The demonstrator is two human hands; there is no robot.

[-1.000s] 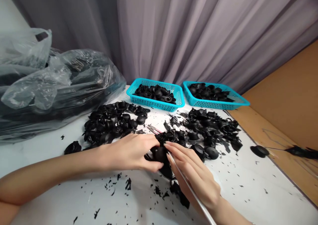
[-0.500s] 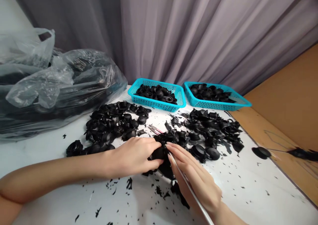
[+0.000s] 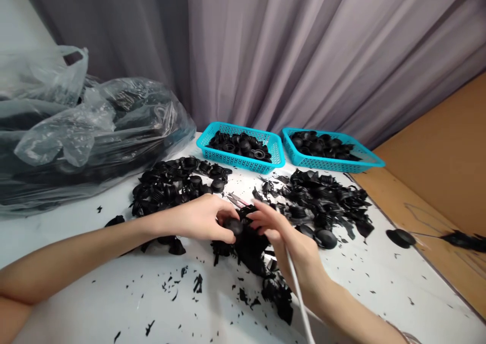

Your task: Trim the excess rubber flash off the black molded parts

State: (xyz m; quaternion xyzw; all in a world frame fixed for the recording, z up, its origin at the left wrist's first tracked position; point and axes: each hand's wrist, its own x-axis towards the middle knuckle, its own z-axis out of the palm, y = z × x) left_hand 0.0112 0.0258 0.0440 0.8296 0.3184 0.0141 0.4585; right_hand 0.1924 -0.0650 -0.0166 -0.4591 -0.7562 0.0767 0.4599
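My left hand (image 3: 207,217) pinches a round black rubber part (image 3: 233,226) between thumb and fingers, above the middle of the table. My right hand (image 3: 292,240) is close on its right, fingers partly stretched and blurred. A thin white rod or cord (image 3: 298,288) runs from inside this hand down to the lower edge of the view; what lies at its upper end is hidden. Below and between both hands lies a heap of black rubber scraps (image 3: 252,258). Small pointed scissors or snips (image 3: 236,199) lie just beyond the hands.
Ribbed black rubber parts form a left pile (image 3: 163,187) and a right pile (image 3: 326,197). Behind them stand a left blue basket (image 3: 235,159) and a right blue basket (image 3: 334,164), both holding black parts. A large clear plastic bag (image 3: 94,146) fills the left. Scraps litter the white table (image 3: 152,288).
My left hand has drawn slightly left and up with the round part now showing in its grip. My right hand has moved apart from it, its fingers lifted and the rod tilted more upright.
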